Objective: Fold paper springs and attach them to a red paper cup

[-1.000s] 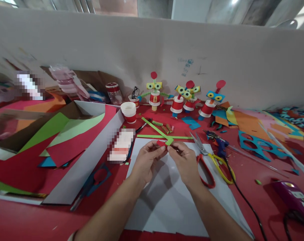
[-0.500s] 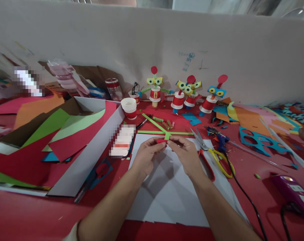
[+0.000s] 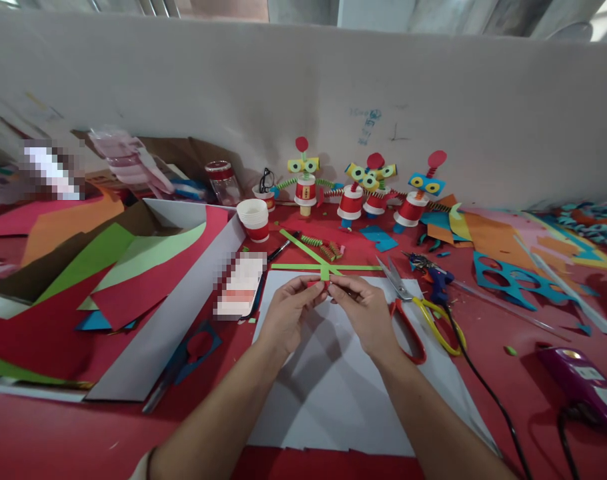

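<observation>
My left hand [image 3: 287, 313] and my right hand [image 3: 364, 310] meet over a white sheet [image 3: 333, 393]. Between their pinched fingertips is a small folded paper strip [image 3: 325, 274], green on the upper part with red below. The fingers partly cover its folds. Just behind the hands, a long green paper strip [image 3: 301, 245] lies slantwise across another green strip [image 3: 288, 267]. Coiled paper springs [image 3: 321, 245] rest a little farther back. Scissors [image 3: 398, 283] with red and yellow handles lie open to the right of my right hand.
On the left stands a box [image 3: 166, 337] of coloured paper, with a phone [image 3: 241, 285] beside it. Paper cups [image 3: 253, 220] and several cup figures [image 3: 305, 191] line the back. A blue glue gun [image 3: 439, 283], its black cord, and a purple device [image 3: 581, 380] occupy the right.
The folded strip has turned in my fingers: its green part now points more straight up, and less red shows. The camera view has shifted slightly. Another person's hand at the far right has left view.
</observation>
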Demonstrator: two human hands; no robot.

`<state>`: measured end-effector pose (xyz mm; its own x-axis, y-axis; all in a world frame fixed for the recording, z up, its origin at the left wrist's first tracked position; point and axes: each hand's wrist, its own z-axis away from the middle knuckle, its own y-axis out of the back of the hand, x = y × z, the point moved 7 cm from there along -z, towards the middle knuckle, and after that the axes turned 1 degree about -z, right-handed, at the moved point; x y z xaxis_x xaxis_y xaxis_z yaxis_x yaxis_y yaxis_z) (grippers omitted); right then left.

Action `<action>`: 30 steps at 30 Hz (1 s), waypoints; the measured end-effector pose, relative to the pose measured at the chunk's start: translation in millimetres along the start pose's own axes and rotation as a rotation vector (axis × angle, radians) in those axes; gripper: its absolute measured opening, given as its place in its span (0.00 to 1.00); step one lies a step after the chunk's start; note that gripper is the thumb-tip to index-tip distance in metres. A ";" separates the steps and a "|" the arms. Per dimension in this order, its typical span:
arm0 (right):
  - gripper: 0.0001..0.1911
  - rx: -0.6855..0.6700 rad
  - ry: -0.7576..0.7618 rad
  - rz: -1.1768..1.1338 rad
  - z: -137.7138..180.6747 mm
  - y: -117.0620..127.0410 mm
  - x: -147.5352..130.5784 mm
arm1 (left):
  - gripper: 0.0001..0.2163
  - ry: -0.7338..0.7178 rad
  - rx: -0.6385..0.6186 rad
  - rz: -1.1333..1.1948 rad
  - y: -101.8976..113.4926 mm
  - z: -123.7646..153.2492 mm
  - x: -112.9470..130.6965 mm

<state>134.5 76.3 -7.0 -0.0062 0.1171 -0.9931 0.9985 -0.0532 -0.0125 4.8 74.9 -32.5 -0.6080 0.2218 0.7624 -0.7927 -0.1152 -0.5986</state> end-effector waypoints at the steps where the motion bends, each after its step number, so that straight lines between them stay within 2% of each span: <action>1: 0.10 -0.002 0.013 0.006 0.0 -0.1 -0.9 | 0.09 0.000 -0.003 0.006 -0.5 0.0 0.3; 8: 0.06 -0.019 0.064 0.016 -0.1 -0.6 -6.1 | 0.08 0.048 0.002 0.006 -0.2 -0.2 -1.1; 14: 0.08 -0.107 -0.123 -0.119 -5.4 1.2 6.9 | 0.09 0.112 0.002 -0.024 -0.6 0.6 -3.0; 16: 0.08 -0.159 -0.143 -0.146 -7.5 1.8 8.6 | 0.08 0.123 0.003 -0.028 -0.8 1.1 -3.2; 20: 0.08 -0.223 -0.121 -0.076 -10.9 3.9 8.8 | 0.06 0.158 0.008 -0.043 -0.8 1.6 -3.8; 26: 0.07 -0.286 -0.002 0.040 -12.8 1.6 4.8 | 0.04 0.170 0.028 -0.068 1.8 -0.3 -1.7; 30: 0.06 -0.304 0.001 0.041 -12.3 0.8 4.5 | 0.04 0.221 0.013 -0.071 3.7 -1.9 -3.0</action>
<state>135.9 89.0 -10.1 0.0346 0.1224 -0.9919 0.9683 0.2416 0.0636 3.8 75.7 -37.5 -0.5273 0.4365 0.7290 -0.8345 -0.1043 -0.5411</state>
